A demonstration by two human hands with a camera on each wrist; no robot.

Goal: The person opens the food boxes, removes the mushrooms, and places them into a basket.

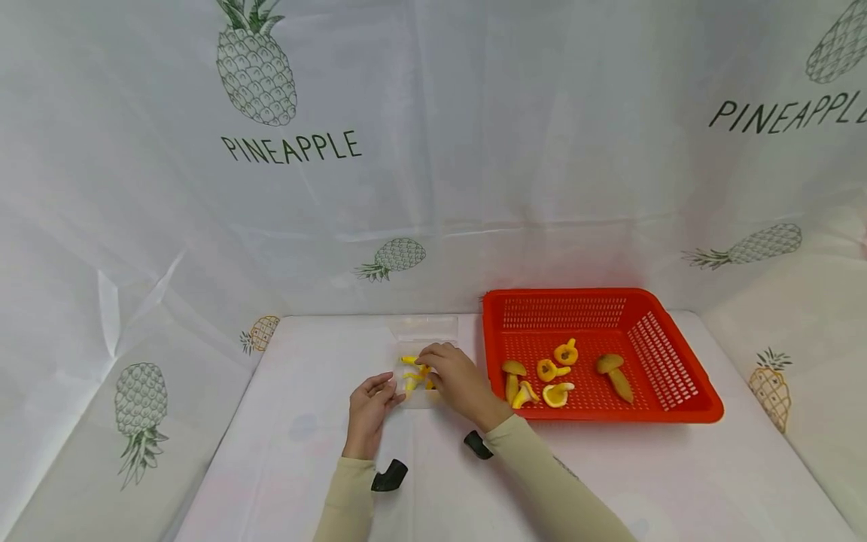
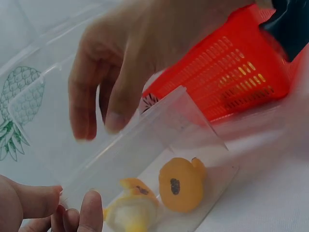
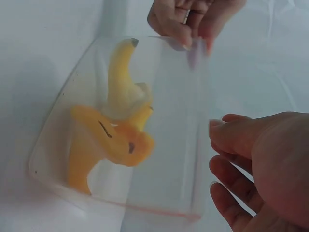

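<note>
A clear plastic box stands on the table with several yellow chanterelle mushrooms inside, some with dark marks. My left hand pinches the box's rim on its left side between thumb and fingers. Over the box's right side hovers my right hand; its fingers are loosely bent with nothing between them. The left wrist view shows that right hand above the box wall, thumb apart from the fingers. Two mushrooms, one orange-yellow mushroom among them, lie at the box's near end there.
To the right stands a red plastic basket holding several yellow chanterelles and brown-capped mushrooms. Behind the box lies a clear plastic lid. Pineapple-printed sheeting hangs behind and beside the white table.
</note>
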